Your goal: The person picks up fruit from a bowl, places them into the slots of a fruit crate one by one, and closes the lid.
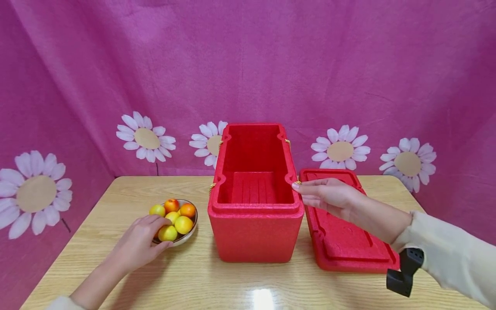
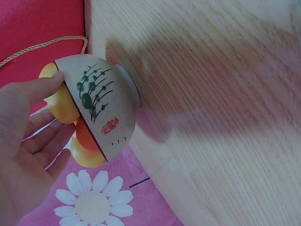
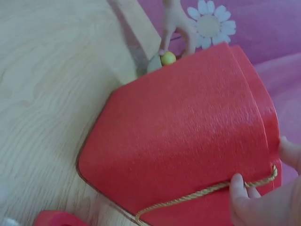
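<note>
My left hand (image 1: pixel 141 241) is at a bowl (image 2: pixel 113 103) heaped with yellow and orange fruits (image 1: pixel 184 224), left of a red box. In the left wrist view the thumb lies at the bowl's rim and the other fingers reach over the fruits, partly hidden behind them. The lidless red box (image 1: pixel 255 237) stands upright at the table's middle, its inside bare. My right hand (image 1: pixel 335 196) touches the box's right side near the rim. Its fingertips rest by a gold rope (image 3: pixel 188 195) on the outer wall, with the thumb at the edge.
A red lid (image 1: pixel 352 245) lies on the wooden table (image 1: pixel 186 280) right of the box, under my right forearm. Behind stands a magenta curtain (image 1: pixel 248 60) with white flowers. A black device (image 1: pixel 404 271) is worn at the right wrist.
</note>
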The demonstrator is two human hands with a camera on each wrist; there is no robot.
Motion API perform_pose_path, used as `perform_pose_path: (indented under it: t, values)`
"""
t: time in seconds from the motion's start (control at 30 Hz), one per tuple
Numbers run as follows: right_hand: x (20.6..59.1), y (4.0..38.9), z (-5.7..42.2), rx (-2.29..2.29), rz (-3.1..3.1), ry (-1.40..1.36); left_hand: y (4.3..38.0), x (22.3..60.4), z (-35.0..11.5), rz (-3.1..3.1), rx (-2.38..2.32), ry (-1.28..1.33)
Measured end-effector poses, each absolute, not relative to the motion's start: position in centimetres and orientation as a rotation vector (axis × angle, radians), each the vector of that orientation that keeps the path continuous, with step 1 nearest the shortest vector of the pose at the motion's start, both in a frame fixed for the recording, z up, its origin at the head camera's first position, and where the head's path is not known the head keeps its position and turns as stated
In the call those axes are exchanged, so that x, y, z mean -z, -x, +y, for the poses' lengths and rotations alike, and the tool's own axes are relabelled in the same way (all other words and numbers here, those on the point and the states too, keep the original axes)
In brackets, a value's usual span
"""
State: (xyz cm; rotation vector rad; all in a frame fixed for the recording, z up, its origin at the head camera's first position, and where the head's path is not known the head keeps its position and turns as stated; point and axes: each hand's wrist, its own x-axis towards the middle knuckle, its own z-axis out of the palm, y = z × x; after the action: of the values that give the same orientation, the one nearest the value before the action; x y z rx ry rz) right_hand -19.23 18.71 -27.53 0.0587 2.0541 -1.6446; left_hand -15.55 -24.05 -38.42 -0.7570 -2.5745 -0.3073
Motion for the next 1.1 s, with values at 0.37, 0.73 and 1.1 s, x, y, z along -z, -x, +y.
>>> perform_pose_path:
  t: [0.37,0.73,1.1]
  values:
    - [27.1,20.5,19.2,1.686,1.924,0.012,15.4,38.2,-24.0,-2.598,0.343,0.754]
    - [26.8,21.0,19.0,1.701,1.929,-0.003,15.6,38.0,-24.1,-2.659,0.388,0.717]
    - [26.8,21.4,18.5,1.742,1.901,-0.035,15.5,37.8,-24.1,-2.632,0.432,0.734]
